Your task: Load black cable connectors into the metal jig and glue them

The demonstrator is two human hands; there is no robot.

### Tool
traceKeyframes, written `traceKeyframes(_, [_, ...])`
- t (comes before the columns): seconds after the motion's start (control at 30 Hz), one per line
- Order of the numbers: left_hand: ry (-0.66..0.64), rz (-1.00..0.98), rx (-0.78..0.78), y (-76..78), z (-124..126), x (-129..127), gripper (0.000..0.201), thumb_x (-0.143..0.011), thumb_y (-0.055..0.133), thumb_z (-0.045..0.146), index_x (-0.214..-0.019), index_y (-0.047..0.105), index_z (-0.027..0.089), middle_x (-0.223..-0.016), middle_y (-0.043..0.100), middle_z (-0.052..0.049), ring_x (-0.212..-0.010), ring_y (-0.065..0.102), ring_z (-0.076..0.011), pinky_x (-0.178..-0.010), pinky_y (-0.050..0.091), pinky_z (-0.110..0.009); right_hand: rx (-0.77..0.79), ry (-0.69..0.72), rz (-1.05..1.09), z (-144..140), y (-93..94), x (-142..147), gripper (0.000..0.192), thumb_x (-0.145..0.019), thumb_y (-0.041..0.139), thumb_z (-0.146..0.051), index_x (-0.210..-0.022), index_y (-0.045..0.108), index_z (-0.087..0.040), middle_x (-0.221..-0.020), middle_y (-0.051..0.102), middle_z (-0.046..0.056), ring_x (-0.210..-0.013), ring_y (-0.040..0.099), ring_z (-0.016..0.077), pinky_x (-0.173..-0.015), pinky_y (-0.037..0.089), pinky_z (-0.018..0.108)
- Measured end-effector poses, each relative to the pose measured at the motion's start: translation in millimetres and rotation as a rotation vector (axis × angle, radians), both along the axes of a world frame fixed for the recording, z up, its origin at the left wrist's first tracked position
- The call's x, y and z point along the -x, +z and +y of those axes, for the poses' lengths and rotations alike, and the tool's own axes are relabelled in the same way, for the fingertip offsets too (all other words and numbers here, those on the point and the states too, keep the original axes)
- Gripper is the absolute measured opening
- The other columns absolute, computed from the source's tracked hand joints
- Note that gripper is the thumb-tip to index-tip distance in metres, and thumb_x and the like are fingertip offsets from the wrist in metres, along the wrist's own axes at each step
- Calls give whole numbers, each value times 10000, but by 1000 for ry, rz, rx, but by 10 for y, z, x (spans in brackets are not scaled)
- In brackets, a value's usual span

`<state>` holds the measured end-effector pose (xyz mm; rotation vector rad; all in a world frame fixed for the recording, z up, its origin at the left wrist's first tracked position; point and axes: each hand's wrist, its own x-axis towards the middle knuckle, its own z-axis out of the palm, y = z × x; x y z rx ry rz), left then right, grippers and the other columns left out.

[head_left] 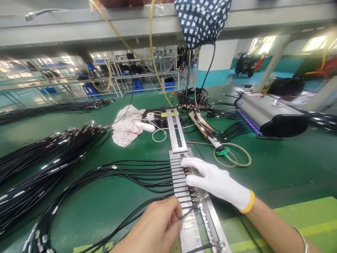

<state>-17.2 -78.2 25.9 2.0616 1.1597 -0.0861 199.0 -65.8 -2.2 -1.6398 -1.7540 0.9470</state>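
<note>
- Head view: your left hand (158,225) is bare, fingers pinched closed around a thin black cable (187,213), right at the slotted metal fixture (181,182) near the bottom middle of the frame.
- Your right hand (214,181) wears a white glove; it lies flat, fingers stretched out, pressing on the cable ends seated in the fixture's slots. It isn't gripping anything.
- More black cables fan out left from the fixture across the green desk (284,165), and thick cable bundles (39,158) lie farther left.
- Up the desk there's a crumpled pale cloth (125,128), a coiled tube with a green clip (231,156), and a grey machine with a purple glowing strip (271,114) on the right.
- Yellow-green tape (302,214) marks the near right edge of the desk.
- A blue patterned fabric bag (201,21) hangs from the overhead rail; behind it you get metal shelving with blue bins (91,89), a fan (162,59), and a parked scooter (246,65) in the back.
</note>
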Motion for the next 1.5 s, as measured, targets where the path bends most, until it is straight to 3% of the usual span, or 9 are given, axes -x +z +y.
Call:
traceKeyframes(0.1, [57, -77, 10, 109, 17, 50, 97, -911, 490, 167, -836, 534, 209, -748, 591, 29, -682, 520, -144, -596, 389, -205, -4, 1, -8, 4, -1, -13, 459, -824, 610, -394, -1273, 644, -303, -1452, 576, 6, -1305, 542, 293, -1173, 330, 515])
traceKeyframes(0.23, [19, -15, -12, 161, 31, 65, 167, -950, 484, 164, -799, 545, 204, -831, 645, 20, -773, 571, -150, -680, 397, -216, -34, 30, 3, 1, -5, -31, 453, -834, 592, -390, -1272, 643, -284, -1457, 572, 16, -1302, 545, 287, -1166, 346, 504])
traceKeyframes(0.57, [-63, 233, -131, -29, 65, 86, 266, -999, 412, 193, -742, 479, 209, -848, 689, -42, -754, 619, -213, -685, 383, -293, -34, 26, -13, -14, -1, -33, 462, -833, 604, -409, -1278, 649, -290, -1460, 572, 21, -1320, 533, 286, -1172, 341, 502])
traceKeyframes(0.9, [-88, 266, -195, -107, 79, 47, 253, -988, 412, 186, -781, 555, 207, -861, 728, -55, -762, 687, -245, -622, 358, -298, -7, 22, -83, -16, 9, -30, 448, -829, 602, -407, -1271, 647, -341, -1484, 548, -9, -1309, 543, 301, -1178, 314, 532])
traceKeyframes(1.17, [-137, 391, -178, -48, 24, -33, 245, -970, 428, 128, -931, 666, 174, -984, 751, -101, -908, 717, -301, -711, 447, -331, -39, 112, -199, -98, 50, -73, 493, -805, 644, -354, -1298, 640, -350, -1500, 528, -2, -1344, 515, 298, -1159, 356, 503])
traceKeyframes(1.33, [-176, 362, -187, -10, -1, -43, 236, -937, 436, 115, -922, 667, 161, -979, 744, -116, -877, 718, -318, -696, 471, -358, -30, 197, -315, -161, 151, -13, 585, -719, 720, -311, -1300, 652, -314, -1515, 510, 34, -1383, 462, 332, -1093, 442, 497])
traceKeyframes(1.5, [-155, 348, -188, -8, -25, -38, 278, -981, 374, 155, -917, 645, 176, -986, 738, -107, -854, 709, -310, -721, 499, -389, -40, 220, -357, -176, 164, 34, 575, -729, 727, -277, -1300, 656, -281, -1498, 526, 50, -1383, 453, 327, -1106, 434, 479])
